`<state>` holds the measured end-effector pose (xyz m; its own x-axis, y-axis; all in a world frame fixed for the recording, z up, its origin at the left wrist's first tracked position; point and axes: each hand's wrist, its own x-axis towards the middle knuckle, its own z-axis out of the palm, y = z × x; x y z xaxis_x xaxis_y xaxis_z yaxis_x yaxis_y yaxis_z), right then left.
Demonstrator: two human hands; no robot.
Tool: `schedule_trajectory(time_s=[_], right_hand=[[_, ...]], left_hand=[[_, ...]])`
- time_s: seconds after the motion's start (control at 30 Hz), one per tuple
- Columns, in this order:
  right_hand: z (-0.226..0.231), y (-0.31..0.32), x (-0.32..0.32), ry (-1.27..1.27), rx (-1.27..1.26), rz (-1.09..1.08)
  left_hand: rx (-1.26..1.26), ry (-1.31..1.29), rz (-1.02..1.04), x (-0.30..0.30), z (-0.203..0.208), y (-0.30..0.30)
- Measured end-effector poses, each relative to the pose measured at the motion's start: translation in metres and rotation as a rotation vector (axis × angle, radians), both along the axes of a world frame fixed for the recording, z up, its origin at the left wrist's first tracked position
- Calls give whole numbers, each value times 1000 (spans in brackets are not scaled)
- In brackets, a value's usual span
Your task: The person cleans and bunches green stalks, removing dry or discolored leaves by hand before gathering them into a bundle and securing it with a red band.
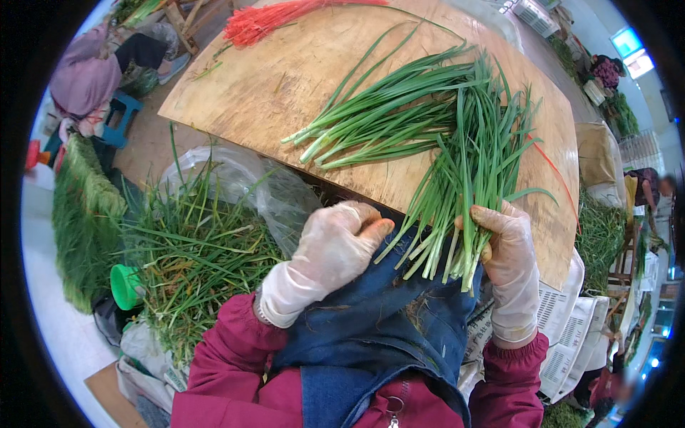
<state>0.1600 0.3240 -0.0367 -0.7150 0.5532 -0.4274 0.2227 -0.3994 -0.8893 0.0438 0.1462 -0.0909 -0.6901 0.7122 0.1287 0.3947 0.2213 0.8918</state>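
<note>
Our right hand [508,265] was closed around a bunch of chives [467,192] at the surface's [285,78] five o'clock edge; our left hand [330,250], loosely curled and empty, hovered beside its cut ends. We judged that levelling those ends evenly mattered most.

The person wears a dark red jacket with long sleeves that end in gathered cuffs at the wrists, and a small metal zipper pull shows at the chest. Over the jacket there is a blue denim apron, a little worn, with visible seams and some bits of dirt and thin dry fibres on the cloth. The left hand [330,246] and the right hand [511,265] are both covered by thin, half-transparent plastic gloves, wrinkled and loose, which reach over the cuffs.
</note>
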Motion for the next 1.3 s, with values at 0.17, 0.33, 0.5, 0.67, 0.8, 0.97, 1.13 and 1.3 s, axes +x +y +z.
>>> schedule_trajectory(time_s=[0.17, 0.33, 0.5, 0.67, 0.8, 0.97, 1.13, 1.3], right_hand=[[-3, -1, 4, -96, 118, 9], [-4, -2, 6, -130, 163, -7], [-16, 3, 8, -79, 115, -50], [-20, 3, 7, -79, 128, -58], [-21, 5, 8, -91, 123, -37], [-10, 4, 8, -152, 164, -16], [-7, -3, 11, -143, 831, -244], [21, -27, -13, -208, 456, 67]], left_hand=[[-225, -67, 0, 21, -10, 15], [68, 353, 161, 32, -4, 19], [-258, 314, -27, 37, -3, 36], [-336, 248, -70, 37, -4, 46], [-291, 148, -106, 33, -12, 44], [-292, 20, -134, 19, -3, 36], [46, -852, -160, 4, 16, 10], [121, -1030, -186, 10, 22, 11]])
